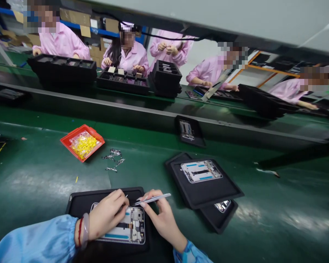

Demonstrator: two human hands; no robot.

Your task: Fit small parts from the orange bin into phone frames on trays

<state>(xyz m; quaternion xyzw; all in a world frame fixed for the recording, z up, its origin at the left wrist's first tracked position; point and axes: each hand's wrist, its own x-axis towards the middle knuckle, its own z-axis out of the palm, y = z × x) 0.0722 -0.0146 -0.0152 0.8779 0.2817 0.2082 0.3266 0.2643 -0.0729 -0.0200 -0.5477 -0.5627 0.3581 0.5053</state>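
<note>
A phone frame (131, 226) with exposed parts lies in a black tray (82, 200) at the near edge of the green bench. My left hand (106, 215) rests on the frame's upper left, fingers pinched on something too small to make out. My right hand (160, 215) grips silver tweezers (153, 199), whose tips point left toward the frame's top edge. Both sleeves are light blue.
Two stacked black trays (208, 190) to the right hold another phone frame (201, 171). An orange tray (82, 141) of yellow parts and loose metal pieces (113, 159) lie to the left. A tray (188, 130) sits on the conveyor. Several people in pink work opposite.
</note>
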